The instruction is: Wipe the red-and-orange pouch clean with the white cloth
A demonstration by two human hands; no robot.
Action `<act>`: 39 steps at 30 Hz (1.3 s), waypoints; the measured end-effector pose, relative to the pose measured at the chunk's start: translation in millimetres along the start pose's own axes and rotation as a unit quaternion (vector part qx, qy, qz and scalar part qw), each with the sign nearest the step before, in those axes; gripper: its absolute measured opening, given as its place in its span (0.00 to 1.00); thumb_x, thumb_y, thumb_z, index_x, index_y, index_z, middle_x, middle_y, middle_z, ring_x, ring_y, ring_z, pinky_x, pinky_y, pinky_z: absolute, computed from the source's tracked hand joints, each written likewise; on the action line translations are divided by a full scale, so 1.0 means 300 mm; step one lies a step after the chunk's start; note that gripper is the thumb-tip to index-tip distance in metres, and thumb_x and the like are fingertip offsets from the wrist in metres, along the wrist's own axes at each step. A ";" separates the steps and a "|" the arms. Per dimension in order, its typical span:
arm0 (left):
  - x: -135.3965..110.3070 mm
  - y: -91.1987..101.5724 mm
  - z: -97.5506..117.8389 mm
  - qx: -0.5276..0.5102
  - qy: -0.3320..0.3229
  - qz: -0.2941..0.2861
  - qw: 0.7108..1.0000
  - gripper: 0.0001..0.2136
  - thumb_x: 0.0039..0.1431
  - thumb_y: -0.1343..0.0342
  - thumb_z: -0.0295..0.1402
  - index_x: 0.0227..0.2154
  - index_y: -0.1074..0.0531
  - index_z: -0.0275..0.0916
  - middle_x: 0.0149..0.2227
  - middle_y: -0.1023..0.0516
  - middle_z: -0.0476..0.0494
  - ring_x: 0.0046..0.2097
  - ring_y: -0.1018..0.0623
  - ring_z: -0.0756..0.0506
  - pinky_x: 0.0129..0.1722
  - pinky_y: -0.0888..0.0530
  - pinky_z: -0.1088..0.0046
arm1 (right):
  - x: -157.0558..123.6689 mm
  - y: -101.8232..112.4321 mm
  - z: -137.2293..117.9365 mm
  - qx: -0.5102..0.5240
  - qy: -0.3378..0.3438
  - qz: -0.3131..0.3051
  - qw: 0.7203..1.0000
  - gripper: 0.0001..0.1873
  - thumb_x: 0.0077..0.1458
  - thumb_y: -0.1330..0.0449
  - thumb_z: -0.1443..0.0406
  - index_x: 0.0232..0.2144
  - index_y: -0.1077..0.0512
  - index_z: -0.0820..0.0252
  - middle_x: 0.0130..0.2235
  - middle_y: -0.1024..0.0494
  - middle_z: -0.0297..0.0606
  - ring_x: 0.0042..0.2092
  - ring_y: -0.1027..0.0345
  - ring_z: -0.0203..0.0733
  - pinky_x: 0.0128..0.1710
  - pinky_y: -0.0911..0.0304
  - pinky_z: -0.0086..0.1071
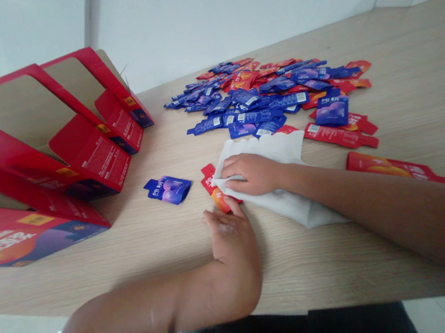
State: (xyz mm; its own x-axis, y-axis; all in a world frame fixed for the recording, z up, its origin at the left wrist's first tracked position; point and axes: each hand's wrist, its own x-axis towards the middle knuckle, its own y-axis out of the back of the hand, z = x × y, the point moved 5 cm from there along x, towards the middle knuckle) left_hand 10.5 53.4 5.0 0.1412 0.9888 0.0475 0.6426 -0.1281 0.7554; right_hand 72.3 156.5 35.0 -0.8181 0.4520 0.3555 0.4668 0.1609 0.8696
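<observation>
A small red spout pouch (209, 179) with an orange print lies flat on the table in front of me. The fingertips of my left hand (233, 235) hold its near end down, the thumb out to the left. My right hand (251, 172) is closed on a white cloth (291, 198), which covers the pouch's right side and spreads over the table under my forearm. Left of these lies a single blue-purple pouch (169, 189), apart from both hands.
Open red cartons (95, 155) stand in a row at the left. A heap of blue and red pouches (254, 97) lies at the back by the white wall (228, 14). Another red pouch (388, 165) rests beyond my right forearm. The wooden table's (321, 278) front edge is close to me.
</observation>
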 end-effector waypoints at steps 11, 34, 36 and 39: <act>-0.008 0.016 -0.008 -0.004 -0.004 -0.003 1.000 0.25 0.57 0.65 0.17 0.55 0.35 0.24 0.34 0.19 0.30 0.37 0.19 0.44 0.51 0.29 0.60 | 0.000 -0.004 0.003 0.009 0.000 0.002 1.000 0.11 0.57 0.47 0.65 0.34 0.27 0.64 0.37 0.26 0.42 0.38 0.34 0.41 0.40 0.42 0.34; -0.004 0.023 -0.015 -0.051 0.004 -0.017 0.999 0.24 0.57 0.65 0.17 0.55 0.35 0.24 0.32 0.19 0.32 0.38 0.20 0.44 0.52 0.31 0.59 | 0.000 -0.002 0.004 0.013 -0.005 0.000 1.000 0.11 0.57 0.47 0.64 0.34 0.27 0.64 0.37 0.26 0.42 0.38 0.35 0.41 0.39 0.43 0.34; -0.002 0.024 -0.015 -0.055 0.001 -0.019 0.998 0.24 0.57 0.65 0.17 0.55 0.36 0.23 0.34 0.19 0.30 0.38 0.20 0.43 0.51 0.31 0.59 | 0.000 -0.001 0.004 0.014 -0.004 -0.001 1.000 0.11 0.57 0.47 0.64 0.34 0.27 0.64 0.37 0.26 0.42 0.37 0.35 0.41 0.39 0.44 0.34; 0.000 0.027 -0.015 -0.061 0.001 -0.018 0.998 0.24 0.57 0.65 0.17 0.55 0.36 0.23 0.34 0.20 0.28 0.39 0.20 0.43 0.51 0.30 0.58 | 0.001 -0.001 0.004 0.012 -0.006 -0.002 1.000 0.11 0.57 0.47 0.64 0.34 0.27 0.64 0.36 0.26 0.42 0.37 0.36 0.41 0.39 0.44 0.34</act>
State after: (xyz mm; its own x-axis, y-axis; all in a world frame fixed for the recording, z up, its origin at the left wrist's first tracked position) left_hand 12.2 52.7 14.0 0.1181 0.9928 0.0210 0.5507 -0.0831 0.8306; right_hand 72.4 157.5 34.4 -0.8163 0.4614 0.3474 0.4711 0.1839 0.8627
